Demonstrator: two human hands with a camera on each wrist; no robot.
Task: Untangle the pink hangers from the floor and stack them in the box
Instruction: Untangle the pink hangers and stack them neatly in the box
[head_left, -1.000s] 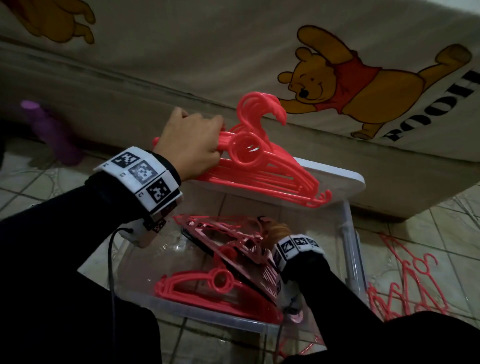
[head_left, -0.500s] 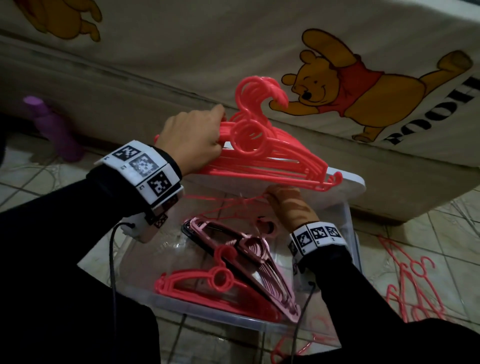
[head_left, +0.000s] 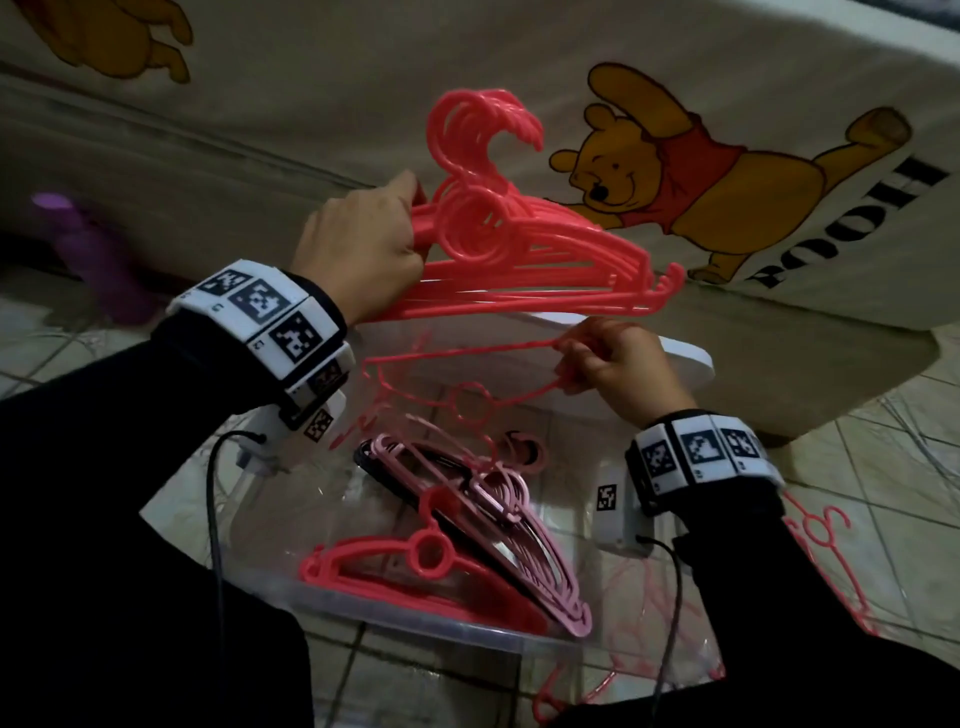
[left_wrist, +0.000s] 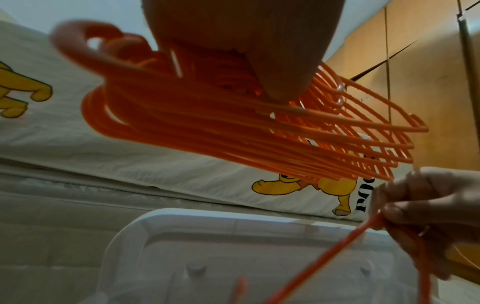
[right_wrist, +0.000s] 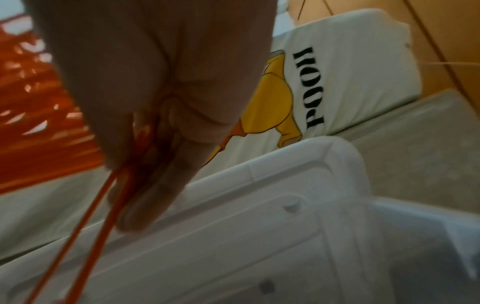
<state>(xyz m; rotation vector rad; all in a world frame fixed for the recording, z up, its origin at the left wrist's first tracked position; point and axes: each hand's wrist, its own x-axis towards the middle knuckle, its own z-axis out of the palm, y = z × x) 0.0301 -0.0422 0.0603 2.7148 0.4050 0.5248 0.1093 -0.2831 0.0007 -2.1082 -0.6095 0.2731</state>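
The clear box (head_left: 249, 525) sits open on the floor below, seemingly to receive the hanger bundle (head_left: 524, 260) that the left hand (head_left: 363, 249) grips above it, while the right hand (head_left: 613, 364) pinches one single hanger (head_left: 467, 400) by its end, its fingertips blurred in the wrist view.

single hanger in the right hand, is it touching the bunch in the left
Apart. The head view shows the white lid between the single hanger in the right hand and the bunch in the left hand.
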